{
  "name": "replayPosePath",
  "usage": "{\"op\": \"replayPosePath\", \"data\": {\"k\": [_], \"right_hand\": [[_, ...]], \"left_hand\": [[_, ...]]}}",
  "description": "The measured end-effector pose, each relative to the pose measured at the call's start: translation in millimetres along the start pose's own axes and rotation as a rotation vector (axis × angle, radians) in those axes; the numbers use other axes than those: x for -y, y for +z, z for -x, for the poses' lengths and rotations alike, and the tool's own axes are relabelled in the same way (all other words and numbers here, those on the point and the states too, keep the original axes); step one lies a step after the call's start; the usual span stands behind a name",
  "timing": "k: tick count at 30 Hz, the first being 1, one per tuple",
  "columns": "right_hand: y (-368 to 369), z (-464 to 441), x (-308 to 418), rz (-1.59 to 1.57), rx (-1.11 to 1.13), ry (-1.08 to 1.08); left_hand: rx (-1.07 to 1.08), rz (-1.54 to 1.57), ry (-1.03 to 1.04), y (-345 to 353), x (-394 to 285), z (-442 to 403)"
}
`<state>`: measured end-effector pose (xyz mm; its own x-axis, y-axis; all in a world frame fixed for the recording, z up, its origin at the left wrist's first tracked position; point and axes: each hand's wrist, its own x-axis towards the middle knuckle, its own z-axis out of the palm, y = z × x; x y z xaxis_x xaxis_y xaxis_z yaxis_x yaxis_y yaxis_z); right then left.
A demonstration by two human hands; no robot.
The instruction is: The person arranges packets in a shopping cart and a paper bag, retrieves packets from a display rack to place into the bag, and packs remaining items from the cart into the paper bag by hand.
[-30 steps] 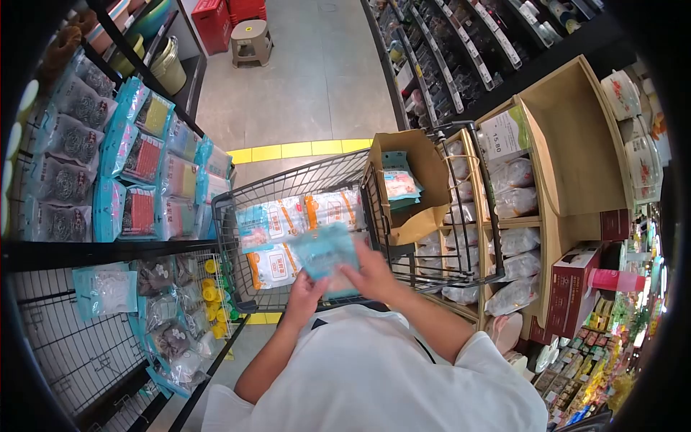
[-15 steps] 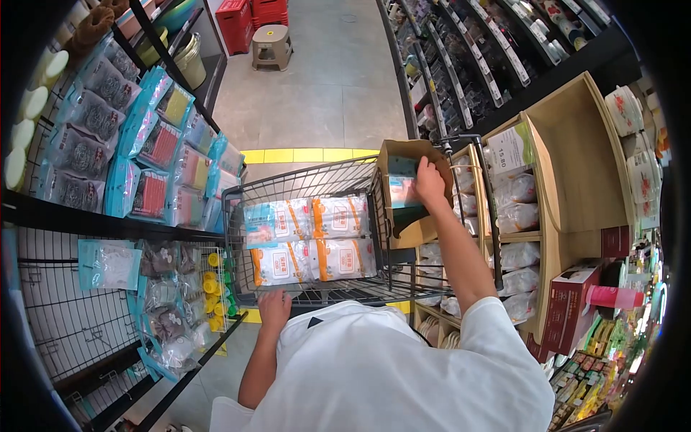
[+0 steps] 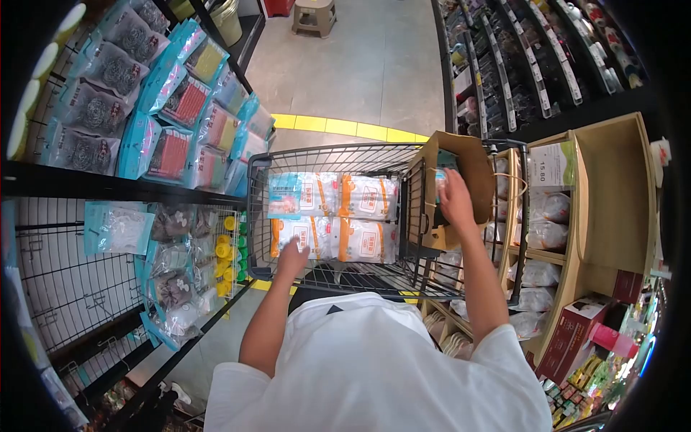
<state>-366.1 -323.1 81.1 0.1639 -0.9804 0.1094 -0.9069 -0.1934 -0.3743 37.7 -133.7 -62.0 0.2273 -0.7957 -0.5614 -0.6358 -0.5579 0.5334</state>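
Note:
In the wire shopping cart [image 3: 327, 149] lie several white-and-orange plastic packs [image 3: 368, 198], laid flat side by side. A teal-edged packet [image 3: 285, 196] rests on the far left one. My left hand [image 3: 294, 259] is over the near left pack, its fingers partly apart and holding nothing; whether it touches the pack I cannot tell. A brown paper bag [image 3: 475, 162] stands open at the cart's right end. Inside its mouth my right hand [image 3: 455, 201] is closed on a teal packet [image 3: 444, 164], mostly hidden by the hand and the bag.
To the left, a rack holds teal-edged packets [image 3: 170, 153] and bagged steel scourers [image 3: 119, 72]. Wooden shelving [image 3: 604, 187] with bagged goods [image 3: 545, 234] borders the cart on the right. Ahead lie the aisle floor [image 3: 345, 79], a yellow stripe [image 3: 345, 128] and a stool [image 3: 314, 17].
My left hand has moved from the cart's near rim to above the packs. My right hand stays in the bag, and the packet there is less visible. The view has shifted.

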Motion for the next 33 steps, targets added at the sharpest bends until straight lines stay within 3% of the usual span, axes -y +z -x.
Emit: {"op": "replayPosePath", "data": {"k": [4,8,12,16,18,21,24,27,30,32,33], "right_hand": [[-50.6,39.0,69.3,-0.2,-0.29,0.084],[-62.6,96.6,93.4,-0.137,-0.229,0.114],[-66.2,147.0,97.2,-0.145,-0.161,0.292],[-63.2,170.1,109.8,-0.203,-0.108,0.463],[-57.8,170.2,117.4,-0.253,-0.108,0.449],[-49.4,172.2,124.7,-0.271,-0.112,0.394],[-46.6,163.6,140.6,-0.304,-0.144,0.304],[-41.0,157.4,149.1,-0.305,-0.106,0.183],[-27.1,151.1,161.2,-0.371,-0.009,0.079],[-15.7,141.9,173.3,-0.414,0.167,0.139],[-9.3,136.2,179.7,-0.392,0.123,0.101]], "left_hand": [[-0.325,-0.025,-0.037,5.4,11.6,-86.8],[-0.441,-0.028,-0.13,28.5,46.7,-170.6],[-0.431,-0.1,-0.493,43.6,20.7,-189.7],[-0.401,-0.117,-0.62,30.2,-9.5,-177.4],[-0.377,-0.161,-0.639,19.6,-15.8,-172.9],[-0.289,-0.122,-0.575,8.2,-6.6,-166.7],[-0.34,-0.089,-0.523,10.0,8.9,-155.7],[-0.342,0.393,-0.226,26.2,45.4,-141.1],[-0.338,0.588,-0.142,36.3,37.5,-101.6],[-0.253,0.539,-0.016,27.9,18.9,-57.3],[-0.114,0.711,-0.005,12.1,-6.9,-26.9]]}}
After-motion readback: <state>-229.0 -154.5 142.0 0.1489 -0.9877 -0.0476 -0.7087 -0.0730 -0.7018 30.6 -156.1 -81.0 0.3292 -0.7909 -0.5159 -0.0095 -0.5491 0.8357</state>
